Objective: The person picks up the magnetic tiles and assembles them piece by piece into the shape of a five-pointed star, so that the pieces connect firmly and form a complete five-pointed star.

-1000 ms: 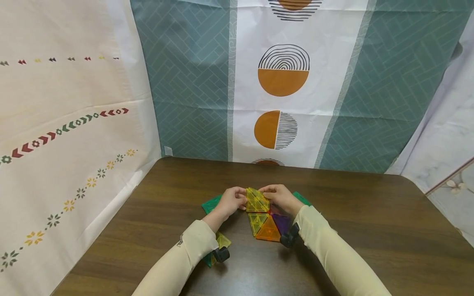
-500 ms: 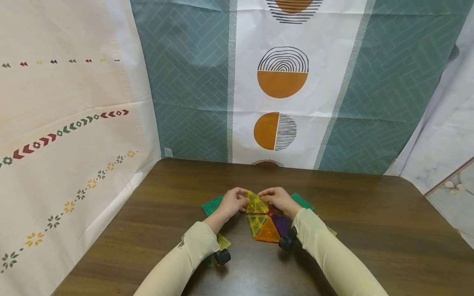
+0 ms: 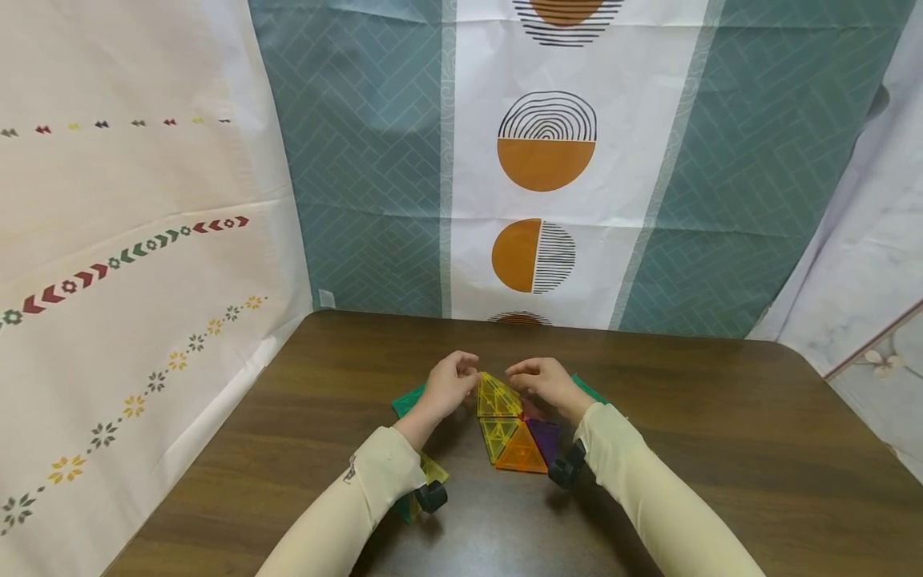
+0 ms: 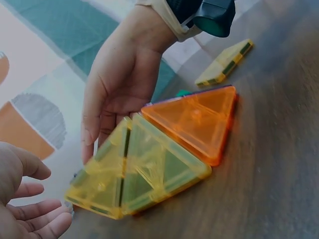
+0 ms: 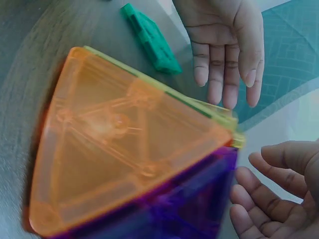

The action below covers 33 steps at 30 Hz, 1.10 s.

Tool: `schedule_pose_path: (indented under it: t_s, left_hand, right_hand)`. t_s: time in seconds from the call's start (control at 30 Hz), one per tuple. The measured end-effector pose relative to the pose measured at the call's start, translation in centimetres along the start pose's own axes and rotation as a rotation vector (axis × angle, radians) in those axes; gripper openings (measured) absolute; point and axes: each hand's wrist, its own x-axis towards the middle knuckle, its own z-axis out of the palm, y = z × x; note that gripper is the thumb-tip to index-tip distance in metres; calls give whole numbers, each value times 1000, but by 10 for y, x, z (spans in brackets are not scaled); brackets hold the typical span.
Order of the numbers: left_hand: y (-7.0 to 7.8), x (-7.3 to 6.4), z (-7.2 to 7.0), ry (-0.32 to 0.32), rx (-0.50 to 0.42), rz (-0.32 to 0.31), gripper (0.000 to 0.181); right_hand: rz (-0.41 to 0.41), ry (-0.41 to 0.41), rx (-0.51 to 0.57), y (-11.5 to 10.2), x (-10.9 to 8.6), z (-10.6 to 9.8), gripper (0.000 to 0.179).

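Note:
Several see-through triangular tiles lie edge to edge in a fan on the table: a far yellow tile (image 3: 496, 398), a near yellow tile (image 3: 497, 435), an orange tile (image 3: 522, 451), a purple tile (image 3: 545, 437) and a partly covered red tile (image 3: 532, 411). My left hand (image 3: 447, 390) hovers just left of the far yellow tile, its fingers loosely bent and holding nothing. On the other side, my right hand (image 3: 548, 382) hangs over the red tile with relaxed fingers. In the right wrist view, the fingers of my right hand (image 5: 279, 194) stand apart from the purple tile.
A green tile (image 3: 408, 400) lies behind my left wrist, and yellow and green tiles (image 3: 433, 471) show beneath that forearm. Another green tile (image 3: 590, 389) sits beyond my right wrist. Patterned cloth (image 3: 368, 200) hangs along the table's far edge.
The far yellow tile, held between both hands at first, has come down against the near yellow tile. Both hands have let go; the left has risen slightly away.

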Motion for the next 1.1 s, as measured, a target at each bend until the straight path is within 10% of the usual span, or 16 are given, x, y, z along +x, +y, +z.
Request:
schedule_pose_path:
  t_s: [0.53, 1.1]
  left_hand:
    - [33, -2, 4, -13, 130, 184, 37]
    - [44, -3, 45, -169, 409, 327, 57]
  right_hand:
    - [-123, -2, -113, -16, -20, -35, 31]
    - [-168, 114, -391, -10, -41, -61, 27]
